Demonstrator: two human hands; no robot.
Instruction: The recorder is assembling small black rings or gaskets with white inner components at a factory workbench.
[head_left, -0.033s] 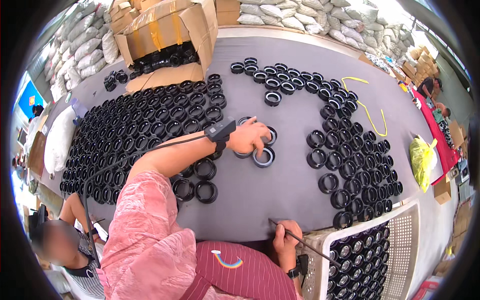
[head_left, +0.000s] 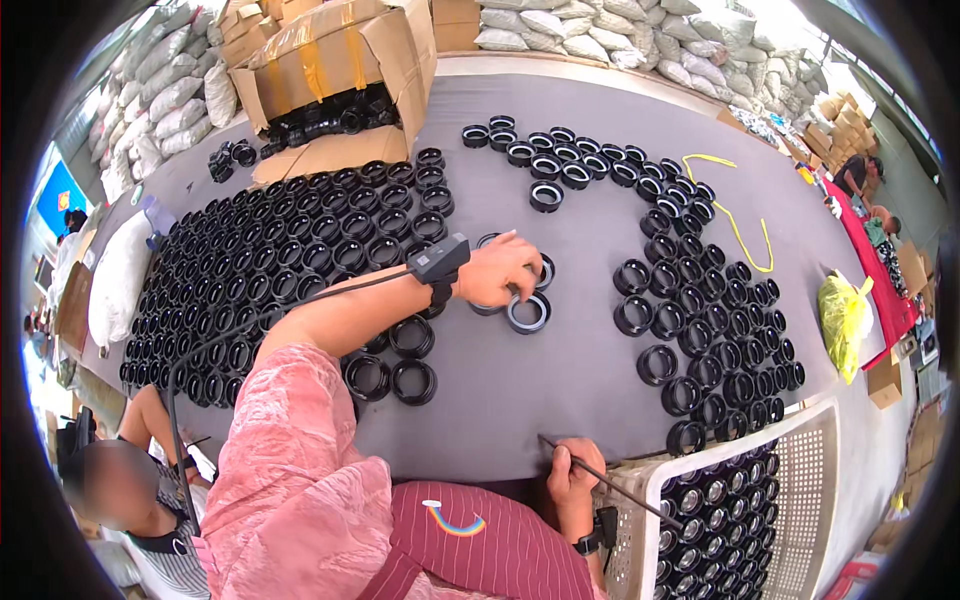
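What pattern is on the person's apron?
The apron is dark red with thin pale stripes and a rainbow, best seen in the head view.

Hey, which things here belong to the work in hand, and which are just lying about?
Likely part of the work:
Black rings under and beside the left hand
Thin dark rod held in the right hand
Pale crate holding more black pieces

Probably just lying about:
Yellow cord
Yellow bag
Pale sacks stacked in the background
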